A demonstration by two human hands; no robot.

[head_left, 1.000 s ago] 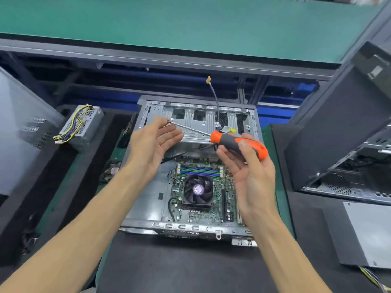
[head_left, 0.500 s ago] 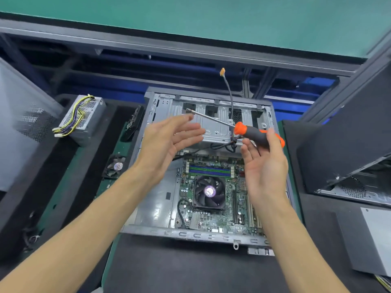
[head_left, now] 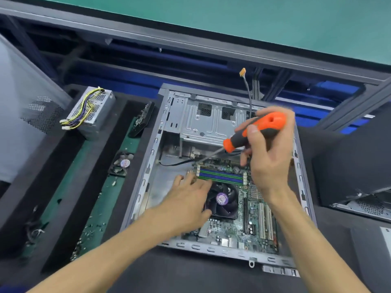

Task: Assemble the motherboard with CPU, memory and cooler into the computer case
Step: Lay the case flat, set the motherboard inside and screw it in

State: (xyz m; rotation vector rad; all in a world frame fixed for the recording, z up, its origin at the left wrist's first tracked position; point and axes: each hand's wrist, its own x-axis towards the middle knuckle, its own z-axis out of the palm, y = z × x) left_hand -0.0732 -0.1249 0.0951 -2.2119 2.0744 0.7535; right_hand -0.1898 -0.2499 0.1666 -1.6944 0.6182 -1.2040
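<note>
The computer case (head_left: 152, 166) lies open on its side on the dark-matted table (head_left: 190, 275), and the motherboard (head_left: 249, 218) already sits flat inside it, filling the near right part of the case floor. On the board the cooler (head_left: 224, 199) with its fan and purple hub label is mounted at the middle, and the memory (head_left: 221, 175) sticks, blue and green, stand in their slots just beyond it. So the board, CPU cooler and memory look to be in place; the CPU itself is hidden under the cooler. What seems left is fastening the board down, and probably the cabling, since a grey cable (head_left: 249, 96) with an orange plug stands loose above the case's far wall.

The right hand (head_left: 268, 153) has its grip curled round the orange and grey screwdriver (head_left: 254, 132), whose shaft slants down to the board's far left corner; whether the tip sits on a screw I cannot tell. The left hand (head_left: 186, 199) lies flat with straight fingers near the cooler and the memory, holding nothing that shows.

Left of the case, a green strip (head_left: 101, 199) carries scattered small screws, a loose fan (head_left: 123, 163) and, further off, a power supply (head_left: 93, 115) with yellow wires. Another open case (head_left: 364, 206) stands at the right. A green shelf on a dark frame runs across the back.
</note>
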